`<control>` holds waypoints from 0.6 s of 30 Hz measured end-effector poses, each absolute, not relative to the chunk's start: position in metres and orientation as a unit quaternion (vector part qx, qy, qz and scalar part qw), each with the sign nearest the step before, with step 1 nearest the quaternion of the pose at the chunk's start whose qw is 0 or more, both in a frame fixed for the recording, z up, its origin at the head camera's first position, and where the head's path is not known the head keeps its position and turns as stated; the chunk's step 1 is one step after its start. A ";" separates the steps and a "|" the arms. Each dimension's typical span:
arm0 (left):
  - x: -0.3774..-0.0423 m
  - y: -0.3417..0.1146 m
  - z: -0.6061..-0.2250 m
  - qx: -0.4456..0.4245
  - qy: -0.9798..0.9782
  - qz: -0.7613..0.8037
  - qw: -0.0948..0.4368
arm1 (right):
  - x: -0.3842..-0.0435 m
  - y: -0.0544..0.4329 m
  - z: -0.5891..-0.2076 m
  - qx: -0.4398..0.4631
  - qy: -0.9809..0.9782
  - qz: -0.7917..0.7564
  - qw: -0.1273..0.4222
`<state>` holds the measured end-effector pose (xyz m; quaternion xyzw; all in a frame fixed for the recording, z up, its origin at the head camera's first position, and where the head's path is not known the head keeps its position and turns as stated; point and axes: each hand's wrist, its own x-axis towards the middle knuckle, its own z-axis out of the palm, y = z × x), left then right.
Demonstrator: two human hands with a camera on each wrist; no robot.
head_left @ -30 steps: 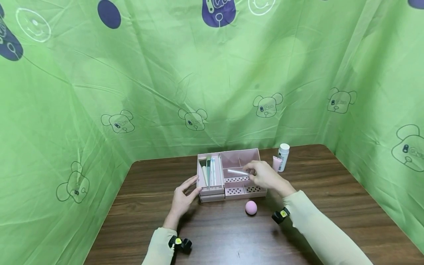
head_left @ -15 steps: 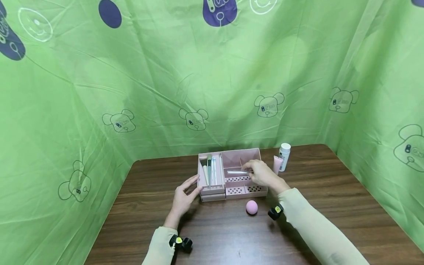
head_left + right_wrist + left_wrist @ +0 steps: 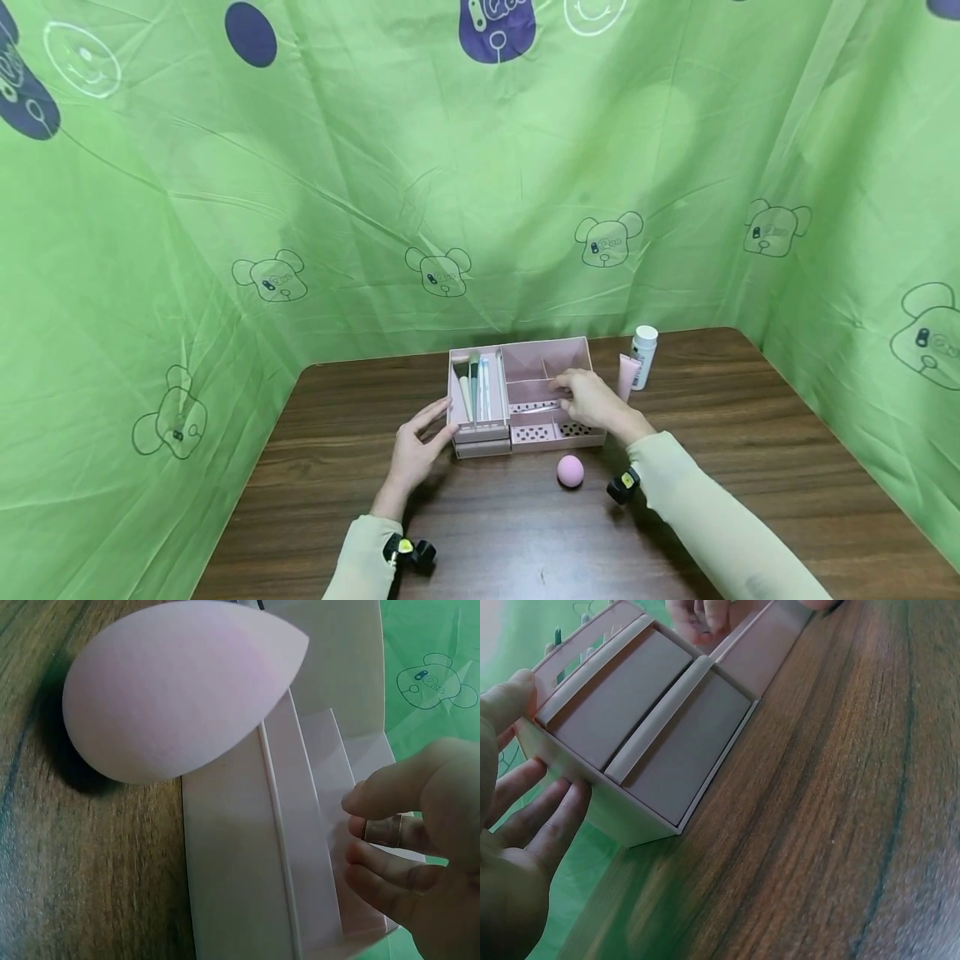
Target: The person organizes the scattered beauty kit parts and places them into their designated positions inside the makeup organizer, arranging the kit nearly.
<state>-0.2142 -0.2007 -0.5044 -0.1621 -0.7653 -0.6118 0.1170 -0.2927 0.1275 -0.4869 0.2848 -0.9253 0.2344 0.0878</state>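
Observation:
A pink makeup organizer (image 3: pixel 483 448) stands on the table. My left hand (image 3: pixel 415 450) rests at its front left corner, thumb by the front rim and fairly straight fingers along the side wall, as the left wrist view also shows. Over the right-hand compartments is my right hand (image 3: pixel 596 400), its fingers loosely bent with a gap to the thumb in the right wrist view. A slim, clear stick-like item (image 3: pixel 536 408) lies in a middle compartment, one end by my right thumb. Makeup brushes (image 3: pixel 474 387) and slim white sticks (image 3: pixel 484 387) fill the left tray.
A pink egg-shaped makeup sponge (image 3: pixel 570 472) sits on the wooden table (image 3: pixel 315 483) before the organizer. To the right stand a pink tube (image 3: pixel 627 375) and a white-capped bottle (image 3: pixel 643 358). Green cloth (image 3: pixel 360 167) hangs behind the table.
The slim clear stick, earlier pinched by my right hand above the compartments, is now lower, down in the middle compartment. My right fingers have loosened. The left hand has stayed in place.

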 end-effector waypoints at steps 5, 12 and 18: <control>-0.214 -0.200 -0.503 -0.165 -0.770 -0.604 0.122 | -0.290 0.127 -0.483 0.279 -0.924 0.249 0.082; -0.214 -0.200 -0.501 -0.174 -0.772 -0.599 0.127 | -0.289 0.129 -0.483 0.272 -0.923 0.260 0.080; -0.213 -0.200 -0.502 -0.176 -0.765 -0.608 0.122 | -0.287 0.130 -0.485 0.281 -0.915 0.273 0.093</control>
